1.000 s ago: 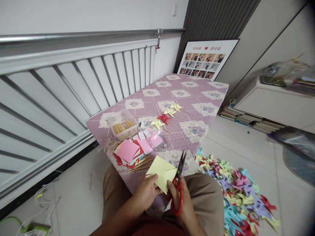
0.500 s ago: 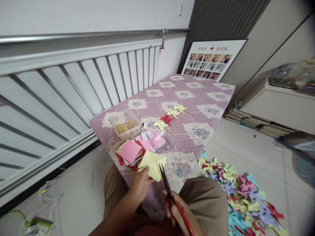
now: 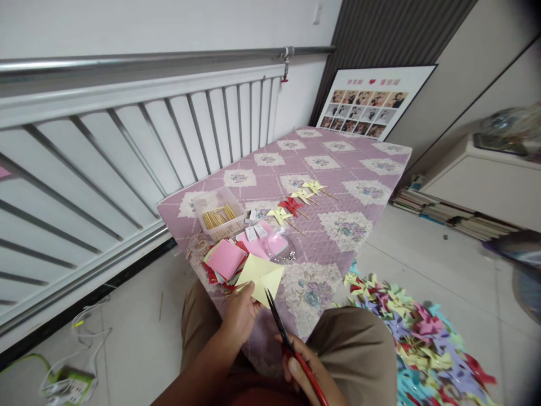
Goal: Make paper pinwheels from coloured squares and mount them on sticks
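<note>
Pinched in my left hand [image 3: 243,313] is a square of pale yellow paper [image 3: 262,275], held by its near corner above the table edge. My right hand [image 3: 306,366] grips red-handled scissors [image 3: 279,322]. Their dark blades look nearly closed, with the tips at the paper's near right edge. Whether the blades are cutting the paper cannot be made out. Just beyond my left hand lies a stack of coloured paper squares [image 3: 227,259], pink on top. Behind it are pink sheets with small white labels [image 3: 256,232] and a clear dish of small metal pieces [image 3: 291,256].
A clear plastic box [image 3: 220,214] of thin sticks stands by the radiator [image 3: 203,132]. Several finished paper pinwheels [image 3: 291,206] lie mid-table. A heap of colourful pinwheels [image 3: 426,332] covers the floor at right. A power strip [image 3: 76,386] with cables lies at lower left.
The scissors have shifted left and slightly down along the paper, and their blades look more closed. The yellow paper has tilted slightly in my left hand. The view has shifted a little.
</note>
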Demonstrator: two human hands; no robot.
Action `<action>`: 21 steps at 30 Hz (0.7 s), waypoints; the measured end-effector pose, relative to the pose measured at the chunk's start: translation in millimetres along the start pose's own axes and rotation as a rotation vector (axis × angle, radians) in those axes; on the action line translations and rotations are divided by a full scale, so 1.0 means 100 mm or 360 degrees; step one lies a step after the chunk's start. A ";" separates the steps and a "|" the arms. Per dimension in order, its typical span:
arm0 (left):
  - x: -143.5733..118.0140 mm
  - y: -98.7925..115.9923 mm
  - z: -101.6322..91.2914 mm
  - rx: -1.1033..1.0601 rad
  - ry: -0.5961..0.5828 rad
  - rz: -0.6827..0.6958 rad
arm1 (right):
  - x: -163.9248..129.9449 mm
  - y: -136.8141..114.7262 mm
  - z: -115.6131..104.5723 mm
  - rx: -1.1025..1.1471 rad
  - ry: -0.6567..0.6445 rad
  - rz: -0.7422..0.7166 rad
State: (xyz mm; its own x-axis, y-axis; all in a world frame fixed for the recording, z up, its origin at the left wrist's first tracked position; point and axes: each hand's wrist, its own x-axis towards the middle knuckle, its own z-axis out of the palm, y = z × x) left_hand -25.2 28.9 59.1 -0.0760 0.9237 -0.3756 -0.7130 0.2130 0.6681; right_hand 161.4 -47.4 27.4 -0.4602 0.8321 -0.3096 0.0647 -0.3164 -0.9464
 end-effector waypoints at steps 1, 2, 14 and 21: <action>0.00 -0.01 0.00 0.0007 -0.0006 0.0002 | 0.00 -0.01 0.00 -0.0022 -0.0052 -0.0014; 0.00 -0.02 0.00 0.0013 -0.0010 0.0004 | 0.00 -0.01 0.00 -0.0040 -0.0084 -0.0025; -0.03 -0.09 0.04 0.0090 -0.0020 0.0045 | 0.04 0.03 0.02 -0.0028 0.0021 0.0081; -0.06 -0.10 0.08 0.0032 -0.0011 0.0048 | 0.04 -0.07 0.06 -0.0022 0.0111 0.0125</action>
State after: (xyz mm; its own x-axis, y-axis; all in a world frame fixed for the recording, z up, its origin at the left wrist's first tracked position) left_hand -12.4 24.2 59.9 -0.0922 0.9320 -0.3506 -0.6962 0.1914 0.6919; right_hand 153.8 -44.5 33.7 -0.3902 0.8349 -0.3881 0.1106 -0.3759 -0.9200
